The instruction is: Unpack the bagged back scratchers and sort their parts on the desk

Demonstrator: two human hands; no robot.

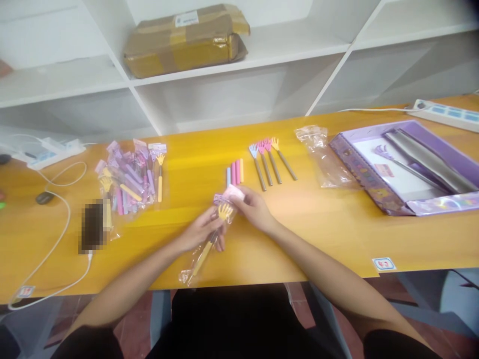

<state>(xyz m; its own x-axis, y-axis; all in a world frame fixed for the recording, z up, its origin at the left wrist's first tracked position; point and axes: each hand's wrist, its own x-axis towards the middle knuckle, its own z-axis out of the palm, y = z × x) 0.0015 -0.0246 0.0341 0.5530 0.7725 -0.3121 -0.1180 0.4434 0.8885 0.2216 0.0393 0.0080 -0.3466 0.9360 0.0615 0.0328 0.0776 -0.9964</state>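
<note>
A yellow hand-shaped scratcher [225,211] sits at the lower centre of the frame, tilted, with its handle towards the bottom left, inside a clear plastic bag [186,277]. The left hand [205,230] grips it through the film just below the splayed head; the right hand [255,208] pinches the top of the bag, by a pale pink patch and a small purple card [218,199]. Whether the bag's mouth is open cannot be told.

The unpacking looks only partly done. Just above the hands, four bare scratchers [267,170] lie side by side, one light blue, two pink and one yellow, on slim, dull metal shafts. Four smooth, cylindrical grips [238,172] in matching colours lie apart from them, to their left. This fifth one appears to be in its wrapping, and the larger share seems left: a heaped pile of bagged scratchers [130,174], mostly purple, fills the left of the frame, its film crinkled and glossy.

Right of centre, flimsy clear wrappers [316,144] lie flattened on the wood-grained yellow table [318,224]. At the right, a shallow purple box [374,192] with shiny printed walls holds another purple scratcher [381,150]. At the top, a creased, taped cardboard carton [179,47] rests on a smooth white shelf [284,47].
</note>
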